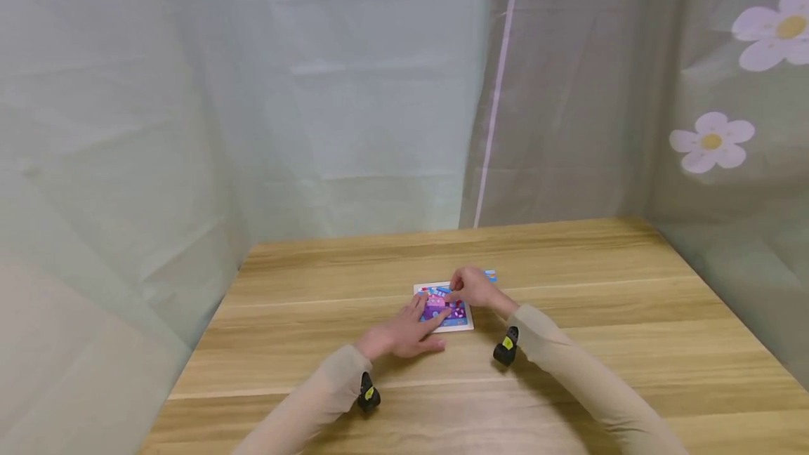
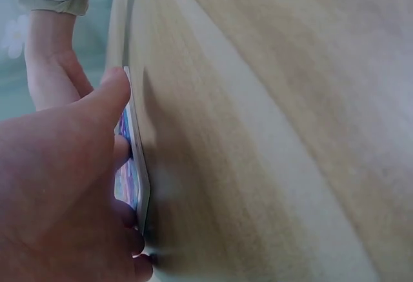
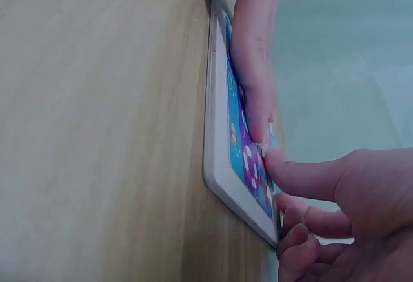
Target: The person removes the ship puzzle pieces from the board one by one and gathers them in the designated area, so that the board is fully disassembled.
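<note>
A small white-framed picture board (image 1: pixel 469 321) lies flat on the wooden table, its face printed in blue, purple and pink. My left hand (image 1: pixel 409 328) rests over its left side with fingers spread, fingertips on the picture and thumb out past the near edge. My right hand (image 1: pixel 474 288) is at the board's upper right, fingers curled. In the right wrist view, the right thumb (image 3: pixel 290 172) touches the picture close to the left index fingertip. The other right fingers (image 3: pixel 300 240) bend beside the board's edge. I cannot tell whether they pinch a small piece.
A small blue printed piece (image 1: pixel 491 275) lies just behind my right hand, partly hidden by it. The wood-grain table (image 1: pixel 303 343) extends around the board. Pale curtains (image 1: pixel 366 104) stand behind and at both sides, with white flowers (image 1: pixel 711 142) on the right.
</note>
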Demonstrator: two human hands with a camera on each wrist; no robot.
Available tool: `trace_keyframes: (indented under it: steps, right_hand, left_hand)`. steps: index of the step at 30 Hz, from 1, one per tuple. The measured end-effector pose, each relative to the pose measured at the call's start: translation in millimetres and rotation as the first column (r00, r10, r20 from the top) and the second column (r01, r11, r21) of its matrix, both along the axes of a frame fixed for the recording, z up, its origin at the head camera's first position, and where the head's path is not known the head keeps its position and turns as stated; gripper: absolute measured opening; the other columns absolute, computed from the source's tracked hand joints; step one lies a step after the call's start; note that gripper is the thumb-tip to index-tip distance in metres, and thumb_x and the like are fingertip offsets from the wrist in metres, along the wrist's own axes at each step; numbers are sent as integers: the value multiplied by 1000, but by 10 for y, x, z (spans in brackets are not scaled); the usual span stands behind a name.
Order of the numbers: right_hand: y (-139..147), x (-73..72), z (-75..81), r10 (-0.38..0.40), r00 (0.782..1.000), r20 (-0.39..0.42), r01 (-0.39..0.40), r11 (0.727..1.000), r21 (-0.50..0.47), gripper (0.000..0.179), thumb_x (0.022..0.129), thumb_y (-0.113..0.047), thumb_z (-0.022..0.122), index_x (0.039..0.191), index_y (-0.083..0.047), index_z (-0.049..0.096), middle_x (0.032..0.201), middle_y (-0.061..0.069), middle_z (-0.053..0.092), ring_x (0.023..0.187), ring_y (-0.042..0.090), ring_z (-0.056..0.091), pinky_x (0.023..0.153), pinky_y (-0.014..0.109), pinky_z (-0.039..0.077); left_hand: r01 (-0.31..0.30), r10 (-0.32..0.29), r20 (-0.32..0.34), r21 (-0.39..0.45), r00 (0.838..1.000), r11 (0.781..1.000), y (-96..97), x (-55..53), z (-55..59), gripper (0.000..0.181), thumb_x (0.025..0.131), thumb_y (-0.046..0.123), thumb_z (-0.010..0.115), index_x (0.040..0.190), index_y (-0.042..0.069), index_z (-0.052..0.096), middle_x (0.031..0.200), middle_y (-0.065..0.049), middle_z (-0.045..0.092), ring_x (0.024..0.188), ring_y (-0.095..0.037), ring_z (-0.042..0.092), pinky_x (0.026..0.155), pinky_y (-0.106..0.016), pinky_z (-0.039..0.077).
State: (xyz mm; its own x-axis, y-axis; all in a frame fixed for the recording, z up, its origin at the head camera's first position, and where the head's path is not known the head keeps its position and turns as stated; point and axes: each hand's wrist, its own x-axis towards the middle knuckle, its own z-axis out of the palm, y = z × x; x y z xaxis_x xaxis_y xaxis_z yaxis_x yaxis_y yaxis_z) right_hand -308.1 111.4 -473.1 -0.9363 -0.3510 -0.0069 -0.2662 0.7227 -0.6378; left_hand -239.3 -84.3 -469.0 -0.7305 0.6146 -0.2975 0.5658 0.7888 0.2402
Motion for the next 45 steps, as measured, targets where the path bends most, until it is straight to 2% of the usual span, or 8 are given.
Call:
trace_keyframes:
  steps: [3,6,13,22,30,33,38,45]
  right_hand:
    - [15,4,-27,13,1000,-1,-13,1000,-19,19,78,-14,80,82,-6,63,76,3,64,70,12,55,64,23,45]
    - [39,-4,-66,18,1000,6,-17,997,-77,18,79,-11,78,83,-6,61,78,5,65,71,13,57,65,23,47]
    - [104,-58,-78,-46,998,48,56,971,-232,8,85,-5,69,89,-3,62,82,9,67,72,14,60,62,23,48]
    - [168,-75,-84,-43,992,120,77,952,-296,7,91,-6,62,97,-2,61,82,9,64,69,14,58,59,23,48]
    - [241,-82,-124,-73,976,205,151,904,-399,9,93,-4,60,99,3,61,81,10,62,66,13,59,57,22,52]
    - [282,-99,-140,-87,969,232,180,890,-420,11,93,-3,60,101,5,61,81,10,62,64,13,59,55,22,51]
    - [371,-137,-139,-88,960,266,200,881,-428,15,95,-5,58,105,6,60,84,10,64,67,12,60,57,21,51]
    - [499,-152,-28,-116,958,262,223,875,-429,23,97,-10,56,111,9,58,89,11,62,75,11,59,67,21,54]
  left_hand:
    - [-1,1,-2,-1,1000,1000,-5,23,-18,68,98,57,39,156,29,16,161,-26,-2,150,-38,1,121,-51,17]
    - [-8,8,-4,-12,1000,1000,-8,43,-28,70,97,59,38,156,30,13,161,-24,-4,151,-36,0,121,-50,16]
    - [-35,34,-28,-48,999,998,9,49,-56,73,96,62,37,156,32,9,162,-21,-6,151,-33,-3,122,-47,15]
    - [-28,26,-48,-45,999,999,14,58,-50,73,96,62,37,156,31,10,162,-21,-5,151,-34,-2,122,-48,16]
    - [-22,18,-79,-51,997,998,5,68,-78,73,96,62,38,156,31,11,162,-21,-2,151,-34,1,121,-48,18]
    - [-23,20,-75,-39,997,999,1,73,-76,73,96,61,38,156,30,12,162,-22,-1,151,-35,2,121,-49,18]
    - [-16,14,-65,-24,998,1000,0,56,-74,72,98,58,39,157,28,11,161,-24,-1,150,-37,1,121,-51,17]
    - [-8,8,-64,-8,998,1000,-15,16,-109,72,97,59,40,156,30,10,162,-22,-2,151,-37,0,121,-51,16]
